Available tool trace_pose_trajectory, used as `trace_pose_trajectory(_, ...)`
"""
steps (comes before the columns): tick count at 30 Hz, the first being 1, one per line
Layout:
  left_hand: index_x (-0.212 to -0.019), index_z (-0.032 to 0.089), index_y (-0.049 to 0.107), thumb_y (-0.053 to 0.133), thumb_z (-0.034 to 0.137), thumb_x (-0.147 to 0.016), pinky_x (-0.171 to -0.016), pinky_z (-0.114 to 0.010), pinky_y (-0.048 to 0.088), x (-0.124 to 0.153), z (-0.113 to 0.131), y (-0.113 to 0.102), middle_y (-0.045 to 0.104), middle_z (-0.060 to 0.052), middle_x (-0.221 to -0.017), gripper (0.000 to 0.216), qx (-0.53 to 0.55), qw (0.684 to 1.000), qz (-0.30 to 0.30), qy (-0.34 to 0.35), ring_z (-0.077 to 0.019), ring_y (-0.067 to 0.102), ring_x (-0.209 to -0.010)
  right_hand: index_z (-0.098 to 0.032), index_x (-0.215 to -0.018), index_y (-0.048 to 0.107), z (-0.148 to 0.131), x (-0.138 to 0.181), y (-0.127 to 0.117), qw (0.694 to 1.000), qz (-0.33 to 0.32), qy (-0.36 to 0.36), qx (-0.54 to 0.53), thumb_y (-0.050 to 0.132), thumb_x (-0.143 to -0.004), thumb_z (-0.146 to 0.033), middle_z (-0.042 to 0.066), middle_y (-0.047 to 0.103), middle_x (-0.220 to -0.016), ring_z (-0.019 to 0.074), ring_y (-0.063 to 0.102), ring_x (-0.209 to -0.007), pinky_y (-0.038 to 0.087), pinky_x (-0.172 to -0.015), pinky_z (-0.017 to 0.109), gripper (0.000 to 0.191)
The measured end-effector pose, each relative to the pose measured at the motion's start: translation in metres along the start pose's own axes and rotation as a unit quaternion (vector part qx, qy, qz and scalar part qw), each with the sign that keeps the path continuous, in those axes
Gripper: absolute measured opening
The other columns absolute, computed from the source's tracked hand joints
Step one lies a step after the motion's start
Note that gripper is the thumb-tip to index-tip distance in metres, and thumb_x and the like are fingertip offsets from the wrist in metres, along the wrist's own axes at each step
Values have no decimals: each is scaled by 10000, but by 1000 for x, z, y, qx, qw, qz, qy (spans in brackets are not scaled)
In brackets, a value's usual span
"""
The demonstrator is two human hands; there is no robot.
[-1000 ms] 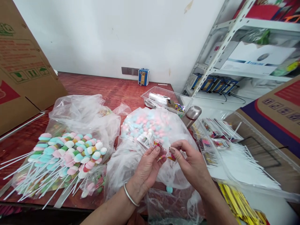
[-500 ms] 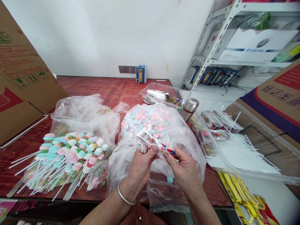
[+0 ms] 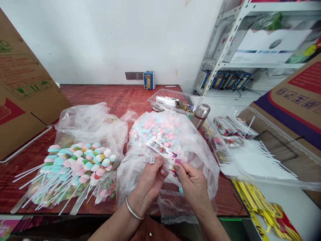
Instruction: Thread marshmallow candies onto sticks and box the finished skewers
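My left hand (image 3: 150, 175) is closed in a pinch on a small printed wrapper (image 3: 150, 160), whose patterned end sticks out past the thumb. Opposite it, my right hand (image 3: 195, 184) pinches a colourful wrapper end (image 3: 177, 162); whether both ends belong to one piece I cannot tell. Just above my fingers is a longer white printed strip (image 3: 160, 147). Under both hands spreads a clear plastic bag (image 3: 200, 160) full of pink, blue and white marshmallows (image 3: 160, 129). To the left, marshmallow sticks (image 3: 80, 160) lie piled on another plastic bag (image 3: 87, 117).
Behind the bag stand a clear tray (image 3: 173, 93) and a metal flask (image 3: 201, 115). On the right, a plastic bin (image 3: 240, 180) holds white sticks (image 3: 260, 159) and printed packs (image 3: 225, 125). Cardboard boxes (image 3: 27, 80) flank both sides. Yellow ties (image 3: 253, 197) lie lower right.
My right hand has tilted and lowered slightly, and more of the colourful end shows at its fingertips. My left hand keeps its pinch. The whole view has shifted a little.
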State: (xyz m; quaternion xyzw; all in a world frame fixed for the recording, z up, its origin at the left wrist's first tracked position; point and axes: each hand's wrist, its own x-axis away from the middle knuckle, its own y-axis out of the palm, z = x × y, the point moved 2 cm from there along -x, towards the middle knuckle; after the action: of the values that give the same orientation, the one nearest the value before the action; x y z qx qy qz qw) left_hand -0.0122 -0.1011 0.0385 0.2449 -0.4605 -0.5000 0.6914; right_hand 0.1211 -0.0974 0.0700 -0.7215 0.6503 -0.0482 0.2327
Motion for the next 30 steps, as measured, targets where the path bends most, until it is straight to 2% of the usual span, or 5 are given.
trace_pose_trajectory(6,-808,137,592,883,154,-647,-451,-165,410,-4,0,-4,536,57,-630,333,97,994,27,-35,-34,445,-483,-226,-991,659,-14,9,-10,996,69,-53,-22,562,-955,-403,13,662,-859,176,621,-819,487,-737,281,205)
trace_pose_trajectory(14,-764,135,612,897,206,-625,-483,-156,419,0,-1,-1,559,47,-664,325,10,999,-17,34,-42,470,-533,-244,-1023,685,-15,13,0,990,64,-124,-2,600,-940,-280,60,650,-1147,208,605,-1109,488,-974,352,124)
trace_pose_trajectory(19,-883,133,695,857,237,-684,-590,-192,465,7,5,-1,631,4,-740,277,-112,990,-69,51,-83,559,-633,-221,-1028,680,-9,17,6,993,43,-105,30,496,-986,-217,66,698,-1105,205,650,-1030,524,-898,336,188)
trace_pose_trajectory(25,-886,134,708,841,181,-687,-787,-244,525,18,3,0,695,-34,-878,244,-48,996,-78,-9,-128,639,-806,-192,-1025,677,-9,25,9,968,69,-201,134,548,-956,-179,82,719,-1061,231,641,-1019,482,-916,401,147)
trace_pose_trajectory(30,-719,112,650,900,194,-597,-525,-147,449,15,2,-8,597,17,-641,290,-31,999,-6,-6,-53,515,-559,-189,-1008,662,-11,27,14,966,58,-215,135,560,-953,-178,78,721,-1041,223,648,-1003,479,-923,398,116)
